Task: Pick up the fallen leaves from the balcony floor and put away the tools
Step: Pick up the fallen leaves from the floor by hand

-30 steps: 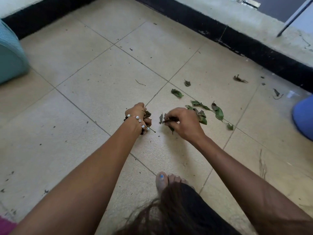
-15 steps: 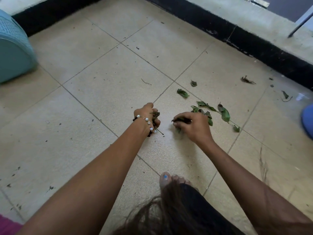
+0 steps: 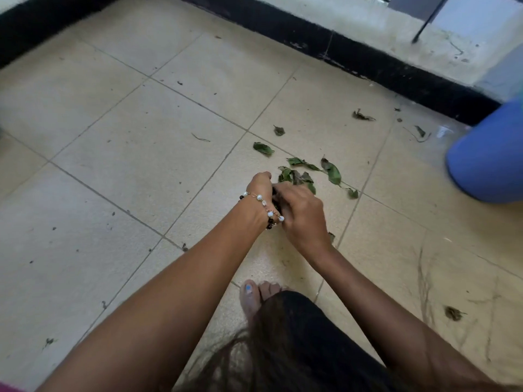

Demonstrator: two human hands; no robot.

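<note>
The left hand [image 3: 259, 190] is curling round a small bunch of gathered leaves, and the right hand [image 3: 301, 213] is pressing against it, seemingly passing in another piece; what its hidden fingers hold cannot be told. The step in hand looks like leaf gathering. Just beyond the hands a cluster of green leaves [image 3: 308, 172] is lying on the floor [image 3: 141, 165], with single leaves farther off toward the blue bin [image 3: 489, 159]. Next, the right hand likely needs to reach forward for that cluster.
</note>
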